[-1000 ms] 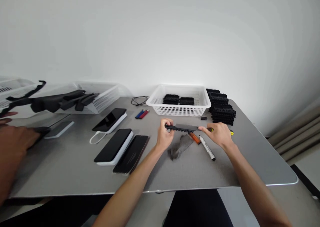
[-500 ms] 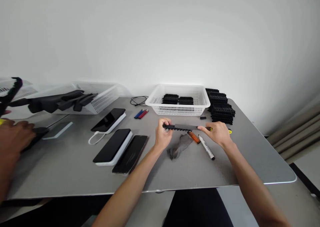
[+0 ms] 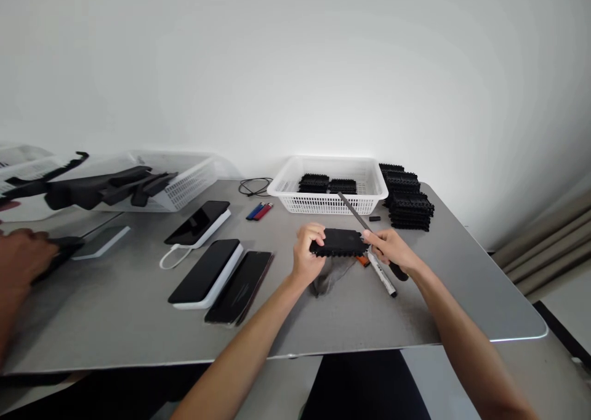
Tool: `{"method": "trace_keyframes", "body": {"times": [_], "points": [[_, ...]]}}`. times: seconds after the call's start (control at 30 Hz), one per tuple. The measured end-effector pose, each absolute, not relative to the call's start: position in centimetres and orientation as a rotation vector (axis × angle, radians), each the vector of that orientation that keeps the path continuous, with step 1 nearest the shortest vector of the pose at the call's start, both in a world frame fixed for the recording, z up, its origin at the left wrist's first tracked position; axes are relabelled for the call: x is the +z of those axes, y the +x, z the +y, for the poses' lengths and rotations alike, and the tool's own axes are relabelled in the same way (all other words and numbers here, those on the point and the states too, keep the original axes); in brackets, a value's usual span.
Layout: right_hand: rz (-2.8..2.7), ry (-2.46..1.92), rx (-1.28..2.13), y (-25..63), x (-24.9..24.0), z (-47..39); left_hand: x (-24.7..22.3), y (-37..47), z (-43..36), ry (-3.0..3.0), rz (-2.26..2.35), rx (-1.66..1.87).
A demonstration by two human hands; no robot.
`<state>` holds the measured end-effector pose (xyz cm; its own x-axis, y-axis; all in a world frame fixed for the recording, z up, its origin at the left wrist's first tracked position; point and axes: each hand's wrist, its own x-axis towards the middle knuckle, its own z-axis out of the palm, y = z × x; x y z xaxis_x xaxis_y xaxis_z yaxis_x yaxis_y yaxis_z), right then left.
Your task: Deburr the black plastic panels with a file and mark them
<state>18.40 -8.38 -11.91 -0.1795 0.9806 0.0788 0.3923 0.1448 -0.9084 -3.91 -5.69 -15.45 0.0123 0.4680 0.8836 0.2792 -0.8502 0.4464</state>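
Note:
My left hand (image 3: 308, 247) is closed on the left end of a black plastic plate (image 3: 342, 242) with toothed edges, its broad face toward me. In my right hand (image 3: 386, 246) is a long flat file (image 3: 353, 210), its blade slanting up and left past the plate, its dark handle sticking out below the palm. The right fingertips are close against the plate's right edge; whether they touch it I cannot tell. Under the hands lie a crumpled grey cloth or bag (image 3: 330, 278), an orange lighter (image 3: 363, 260), partly covered, and a white marker (image 3: 382, 275).
Behind stands a white basket (image 3: 327, 204) holding black toothed pieces, beside stacks of similar pieces (image 3: 410, 207). Phones and power banks (image 3: 205, 275), two lighters (image 3: 259, 211) and a cable (image 3: 253, 187) lie left. Another person's hand (image 3: 28, 254) works at far left near a second basket (image 3: 191, 183).
The black plate has tipped so its broad face shows instead of its edge. The file has swung from level along the plate to a steep slant, its tip raised.

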Motion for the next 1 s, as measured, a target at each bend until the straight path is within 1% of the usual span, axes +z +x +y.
{"method": "trace_keyframes", "body": {"times": [0.07,0.13,0.2,0.3,0.4,0.57,0.67,0.77,1.0], "points": [[-1.554,-1.297,1.26,18.3,-12.0,-8.3,-15.2,-3.8,-5.8,2.184,0.874,1.951],[-1.418,-1.28,1.355,18.4,-12.1,-8.1,-15.1,-3.7,-5.9,2.138,0.973,1.884],[-1.322,-1.281,1.318,18.5,-12.0,-7.9,-15.0,-3.6,-6.0,1.988,0.954,1.718],[-1.234,-1.285,1.232,18.9,-12.1,-7.6,-15.1,-3.4,-6.2,1.71,0.758,1.4],[-1.215,-1.304,1.149,19.1,-12.3,-7.3,-15.1,-3.1,-6.2,1.472,0.642,1.273],[-1.456,-1.36,0.924,18.7,-12.7,-7.3,-15.4,-2.7,-5.3,1.257,0.844,1.378],[-1.652,-1.328,0.736,18.5,-12.6,-7.6,-15.7,-2.9,-4.6,1.34,0.943,1.492],[-1.731,-1.338,0.53,18.8,-12.1,-7.8,-15.9,-3.3,-4.3,1.462,1.032,1.577],[-1.988,-1.609,0.057,20.5,-11.4,-8.2,-16.2,-4.2,-4.3,1.711,1.114,1.567]]}}
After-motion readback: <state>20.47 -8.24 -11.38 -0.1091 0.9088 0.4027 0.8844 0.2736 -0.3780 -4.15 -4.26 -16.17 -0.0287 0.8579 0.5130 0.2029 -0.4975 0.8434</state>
